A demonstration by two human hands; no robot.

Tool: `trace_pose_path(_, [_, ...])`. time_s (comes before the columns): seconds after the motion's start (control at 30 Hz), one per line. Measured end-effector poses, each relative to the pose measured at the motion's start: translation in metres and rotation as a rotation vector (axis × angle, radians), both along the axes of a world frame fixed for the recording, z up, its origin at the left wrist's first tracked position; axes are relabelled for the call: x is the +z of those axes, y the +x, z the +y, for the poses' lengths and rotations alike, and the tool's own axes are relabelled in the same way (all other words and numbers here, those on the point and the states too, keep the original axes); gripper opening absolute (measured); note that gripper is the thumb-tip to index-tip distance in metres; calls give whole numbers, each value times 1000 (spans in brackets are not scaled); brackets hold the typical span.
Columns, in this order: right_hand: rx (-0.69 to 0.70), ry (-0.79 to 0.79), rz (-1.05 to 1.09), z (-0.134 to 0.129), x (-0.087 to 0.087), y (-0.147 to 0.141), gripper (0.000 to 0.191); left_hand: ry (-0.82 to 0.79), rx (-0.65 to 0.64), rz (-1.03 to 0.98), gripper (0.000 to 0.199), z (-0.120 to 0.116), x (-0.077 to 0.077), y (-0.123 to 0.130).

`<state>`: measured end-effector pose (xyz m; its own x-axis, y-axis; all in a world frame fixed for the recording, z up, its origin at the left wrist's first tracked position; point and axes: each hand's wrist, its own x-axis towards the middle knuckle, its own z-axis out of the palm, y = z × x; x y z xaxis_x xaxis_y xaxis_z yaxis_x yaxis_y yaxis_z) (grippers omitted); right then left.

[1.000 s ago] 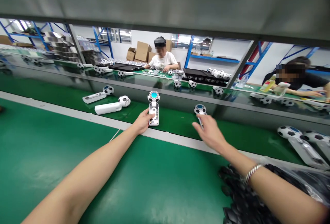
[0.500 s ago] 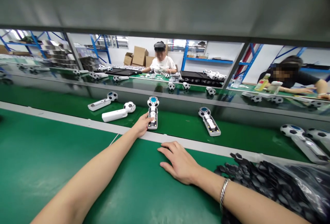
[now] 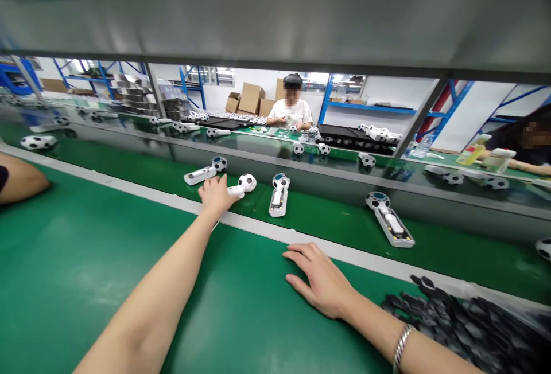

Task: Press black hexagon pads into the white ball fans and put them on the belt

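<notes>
My left hand (image 3: 216,195) reaches over the green belt (image 3: 331,207), its fingers spread over the handle of a white device with a soccer-ball head (image 3: 247,183). The palm side is hidden, so a firm grip does not show. Just right of it lies an open-backed device (image 3: 279,195) that nothing touches. Behind the left hand is another white device (image 3: 200,175). My right hand (image 3: 318,279) rests on the green table (image 3: 241,305) near the pale edge strip, fingers apart and holding nothing. Farther right, an open-backed device (image 3: 391,222) lies tilted on the belt.
Black pieces (image 3: 465,328) are heaped at the lower right beside plastic film. Another person's arm (image 3: 21,179) rests at the left edge. A metal panel (image 3: 275,24) spans overhead. Across the line, a person in white (image 3: 291,111) sits among parts; bottles (image 3: 473,150) stand at right.
My left hand has let go of the open-backed device and moved left onto the neighbouring white one. The view has shifted left, and another person's arm now shows at the left edge.
</notes>
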<state>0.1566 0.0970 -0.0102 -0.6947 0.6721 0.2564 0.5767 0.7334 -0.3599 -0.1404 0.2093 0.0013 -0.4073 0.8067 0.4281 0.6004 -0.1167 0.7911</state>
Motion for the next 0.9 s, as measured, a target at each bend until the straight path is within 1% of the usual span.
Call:
trace_pose_path(0.07, [1, -3, 6, 0, 0, 0, 36, -60, 3, 65, 37, -4, -4, -18])
trace_pose_path(0.1, [2, -4, 9, 0, 0, 0, 36, -73, -3, 100, 31, -5, -7, -21])
trace_pose_path(0.2, [-5, -3, 15, 0, 0, 0, 35, -48, -33, 208, 22, -6, -15, -12])
trace_pose_path(0.33, [-9, -7, 17, 0, 0, 0, 35, -27, -115, 310, 27, -6, -19, 5])
trace_pose_path(0.47, [-9, -8, 12, -1, 0, 0, 36, -50, -208, 347, 33, -9, -24, 3])
trace_pose_path(0.53, [-11, -5, 14, -1, 0, 0, 35, -45, -209, 346, 32, -9, -28, 2])
trace_pose_path(0.6, [-10, -3, 20, -1, 0, 0, 35, -29, -184, 342, 28, -5, -31, 6])
trace_pose_path(0.77, [-7, 1, 32, -1, 1, -1, 35, -2, -127, 358, 18, 5, -34, 27])
trace_pose_path(0.83, [-7, 0, 30, -1, 1, 0, 35, -11, -152, 371, 22, 3, -34, 32])
trace_pose_path(0.9, [-6, 0, 28, -1, 1, 0, 35, -25, -201, 386, 29, -1, -35, 33])
